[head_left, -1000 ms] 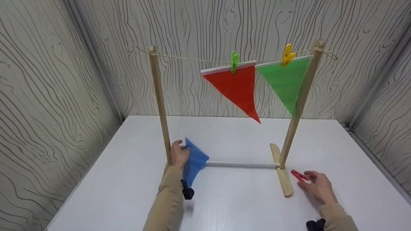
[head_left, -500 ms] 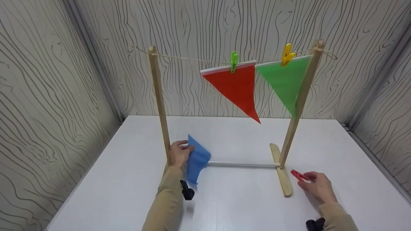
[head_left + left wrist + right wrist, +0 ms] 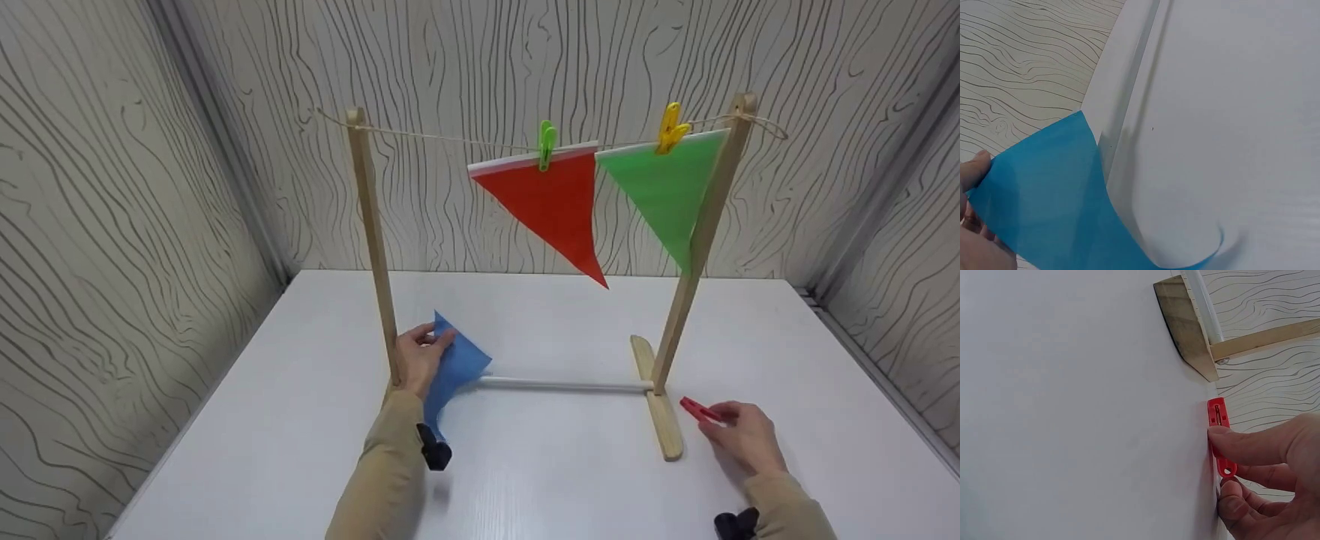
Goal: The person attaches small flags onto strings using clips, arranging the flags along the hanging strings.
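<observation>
Beside the foot of the left post, my left hand [image 3: 420,358] pinches a blue triangular flag [image 3: 461,364] near one corner. In the left wrist view the blue flag [image 3: 1050,185] spreads out from the thumb, and its far tip curls up. My right hand [image 3: 746,436], low at the right, holds a red clothespin [image 3: 699,409] between thumb and fingers. The right wrist view has the red clothespin [image 3: 1220,415] with the thumb across its middle. A red flag [image 3: 559,202] and a green flag [image 3: 671,187] hang from the string, under a green clothespin [image 3: 547,142] and a yellow clothespin [image 3: 671,129].
A string [image 3: 435,136] runs between the left wooden post [image 3: 375,247] and the right wooden post [image 3: 709,232]. Low between them lies a white rod [image 3: 562,385]. The right post's wooden foot [image 3: 666,431] stands left of my right hand. Patterned walls surround the white table [image 3: 570,480].
The blue flag has shifted and flexed in my left hand, its upper corner now a little higher. My right hand and the red clothespin have barely moved.
</observation>
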A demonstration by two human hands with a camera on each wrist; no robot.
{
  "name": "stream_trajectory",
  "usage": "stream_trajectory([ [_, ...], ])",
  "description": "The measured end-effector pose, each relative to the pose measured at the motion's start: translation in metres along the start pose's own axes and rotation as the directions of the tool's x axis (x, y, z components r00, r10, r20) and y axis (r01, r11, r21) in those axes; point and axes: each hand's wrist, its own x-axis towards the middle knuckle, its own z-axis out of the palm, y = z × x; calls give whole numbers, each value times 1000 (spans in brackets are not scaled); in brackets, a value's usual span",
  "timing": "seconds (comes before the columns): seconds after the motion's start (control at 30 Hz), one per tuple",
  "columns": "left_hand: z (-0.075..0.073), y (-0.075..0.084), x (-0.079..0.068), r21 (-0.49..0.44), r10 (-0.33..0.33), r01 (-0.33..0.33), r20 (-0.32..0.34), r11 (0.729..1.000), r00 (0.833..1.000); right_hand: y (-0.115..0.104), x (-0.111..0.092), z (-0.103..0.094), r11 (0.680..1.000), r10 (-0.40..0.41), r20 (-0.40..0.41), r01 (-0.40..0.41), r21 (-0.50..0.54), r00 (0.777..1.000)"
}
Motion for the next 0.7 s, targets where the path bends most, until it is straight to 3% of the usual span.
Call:
stream_trajectory([
  [0.3, -2, 1, 0, -59, -18, 18, -2, 998, 1000, 1, 0, 1, 1000, -28, -30, 28, -4, 999],
  [0.43, -3, 5, -2, -29, -43, 42, -5, 999, 999, -1, -1, 2, 1000, -16, -40, 16, 14, 999],
  [0.7, -8, 18, -4, -41, -7, 8, 20, 999, 1000, -9, -5, 3, 998, -13, -77, 17, 55, 997],
])
